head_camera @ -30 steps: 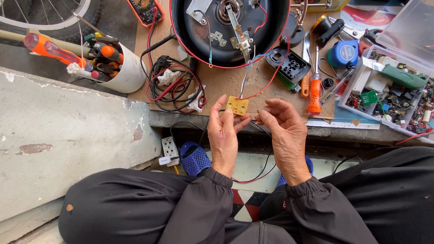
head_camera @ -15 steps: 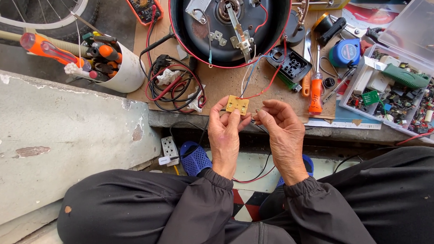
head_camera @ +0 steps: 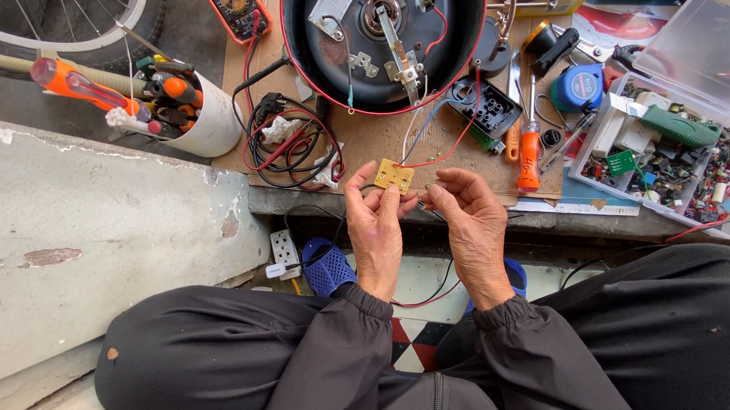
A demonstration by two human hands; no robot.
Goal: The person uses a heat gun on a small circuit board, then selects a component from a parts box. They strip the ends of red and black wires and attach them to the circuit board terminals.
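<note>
**Both hands working at a small tan circuit board**

We are holding our left hand (head_camera: 374,229) up with the wrist bent back and the fingers curled, pinching the small tan circuit board (head_camera: 395,176) at its lower edge between thumb and fingertips. The board is sitting just above that hand, tilted a little, directly below the round black appliance base (head_camera: 384,47) and joined to it by thin blue, white and red wires (head_camera: 427,134).

We are raising our right hand (head_camera: 471,229) just to the right of the board, palm turned inward, with the fingertips drawn together close to the board's right corner. They are closing on something thin, probably a wire end, though we cannot tell exactly what is caught between them.

Both forearms, in dark sleeves, are rising from our lap toward the board. To the left of the board a tangle of red and black leads (head_camera: 290,147) is lying on the cardboard sheet (head_camera: 363,144); farther left a white cup of screwdrivers (head_camera: 192,114) is standing. To the right of the board an orange-handled screwdriver (head_camera: 529,155) is lying, and well beyond it a clear parts box (head_camera: 671,162) is sitting open.
</note>
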